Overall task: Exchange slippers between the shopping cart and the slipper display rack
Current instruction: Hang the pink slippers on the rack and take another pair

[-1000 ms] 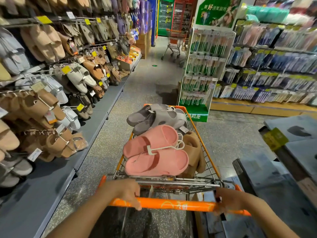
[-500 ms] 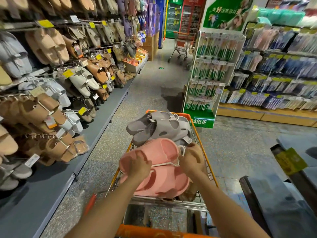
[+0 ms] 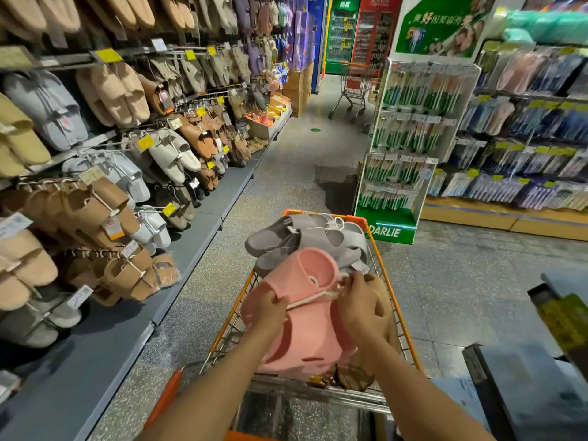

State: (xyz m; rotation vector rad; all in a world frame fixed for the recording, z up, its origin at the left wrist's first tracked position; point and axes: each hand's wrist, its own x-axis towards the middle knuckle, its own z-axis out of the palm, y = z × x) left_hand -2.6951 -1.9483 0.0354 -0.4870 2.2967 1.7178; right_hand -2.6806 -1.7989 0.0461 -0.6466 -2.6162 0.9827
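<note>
In the store aisle, the slipper display rack (image 3: pixel 121 173) stood at 9 o'clock of the shopping cart (image 3: pixel 410 342) while the left hand (image 3: pixel 270 311) and right hand (image 3: pixel 361 305) gripped the pink slippers (image 3: pixel 305 332), tilted above the cart load; judged step: removing 1 pair, next requiring a carry toward a free rack hook.

Two bare forearms entered from the lower edge of the head view; no sleeve showed on either as far as the frame reached. The left hand (image 3: pixel 270 308) wore no glove, ring or band that could be made out; the right hand (image 3: pixel 358 302) was likewise bare, wrist uncovered; both forearms looked slender; the nails were too blurred to judge.
</note>
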